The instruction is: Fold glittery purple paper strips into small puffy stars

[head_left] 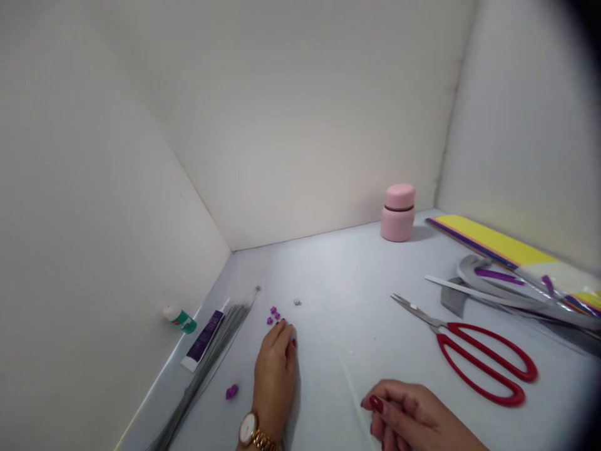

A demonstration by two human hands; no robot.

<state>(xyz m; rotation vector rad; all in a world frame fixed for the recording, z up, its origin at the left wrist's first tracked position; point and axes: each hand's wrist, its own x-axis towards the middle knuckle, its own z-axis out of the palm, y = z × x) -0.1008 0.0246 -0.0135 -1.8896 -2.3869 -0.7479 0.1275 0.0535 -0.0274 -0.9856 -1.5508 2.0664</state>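
My left hand (276, 360), with a gold watch (248, 428) on its wrist, rests on the table with its fingers stretched forward. Its fingertips are beside a small cluster of purple folded paper stars (275, 313). A larger purple piece (231, 392) lies left of that wrist. My right hand (404, 414) is at the front of the table, fingers curled and thumb pressed against the index finger. Whatever it might hold is hidden. Red-handled scissors (441, 326) lie beyond it to the right, blades half parted. A tiny silvery piece (297, 302) sits beyond my left hand.
On the left lie a bundle of grey wires (206, 357), a purple-and-white tube (206, 338) and a green-and-white bottle (181, 319). A pink jar (398, 213) stands at the back. Grey strips (498, 291) and yellow paper (498, 241) lie along the right wall.
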